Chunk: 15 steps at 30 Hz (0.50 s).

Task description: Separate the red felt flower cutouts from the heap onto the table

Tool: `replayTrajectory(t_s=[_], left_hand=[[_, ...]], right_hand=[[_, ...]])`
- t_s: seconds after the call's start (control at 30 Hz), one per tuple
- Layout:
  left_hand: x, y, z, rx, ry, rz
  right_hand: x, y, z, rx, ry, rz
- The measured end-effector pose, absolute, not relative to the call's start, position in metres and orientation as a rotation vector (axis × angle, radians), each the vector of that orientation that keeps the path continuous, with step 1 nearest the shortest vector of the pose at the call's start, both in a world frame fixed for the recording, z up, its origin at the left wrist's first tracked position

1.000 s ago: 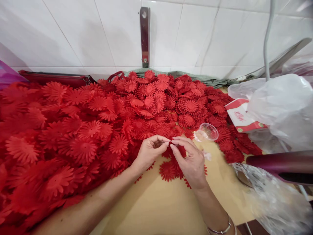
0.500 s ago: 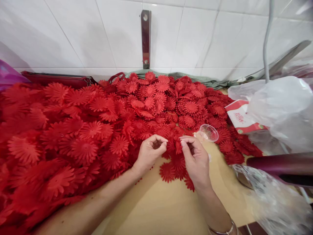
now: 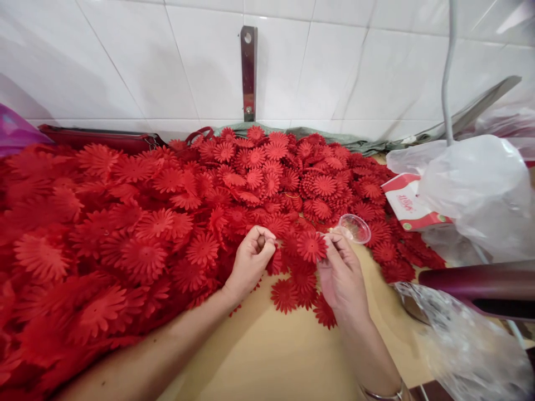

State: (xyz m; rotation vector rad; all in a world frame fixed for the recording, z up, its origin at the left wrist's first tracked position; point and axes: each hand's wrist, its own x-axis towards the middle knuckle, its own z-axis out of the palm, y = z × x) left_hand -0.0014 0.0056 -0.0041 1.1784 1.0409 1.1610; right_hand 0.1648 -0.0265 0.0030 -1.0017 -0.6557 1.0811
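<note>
My left hand (image 3: 251,259) is closed in a pinch above the near edge of the heap of red flower pieces (image 3: 159,223). What lies between its fingertips is too small to make out. To its right, my right hand (image 3: 343,270) pinches the right edge of a red flower piece (image 3: 311,246), which faces me with its petals spread. Below and between the hands, several loose red flower pieces (image 3: 285,295) rest on the tan tabletop (image 3: 251,351). Just beyond my right fingers sits a small clear round dish (image 3: 355,228) with tiny contents I cannot identify.
A white and red box (image 3: 412,203) and white plastic bags (image 3: 476,184) stand at the right. Nearer lie a dark purple tubular object (image 3: 480,284) and a clear crumpled bag (image 3: 451,334). Behind the heap are a red pouch (image 3: 104,138) and the tiled wall (image 3: 200,61).
My hands have moved apart, the left slightly left and the right to the right. A flower piece now shows face-on at my right fingertips. The view has shifted slightly.
</note>
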Motion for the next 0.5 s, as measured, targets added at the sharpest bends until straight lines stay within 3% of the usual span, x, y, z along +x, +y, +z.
replayTrajectory(t_s=[0.3,0.5], left_hand=[[-0.001,0.0,-0.002,1.444,0.895,0.972],[0.003,0.0,-0.005,1.344,0.835,0.991]], right_hand=[[0.157,-0.027,0.0,-0.991,-0.657,1.254],[0.153,-0.03,-0.003,-1.094,-0.813,1.118]])
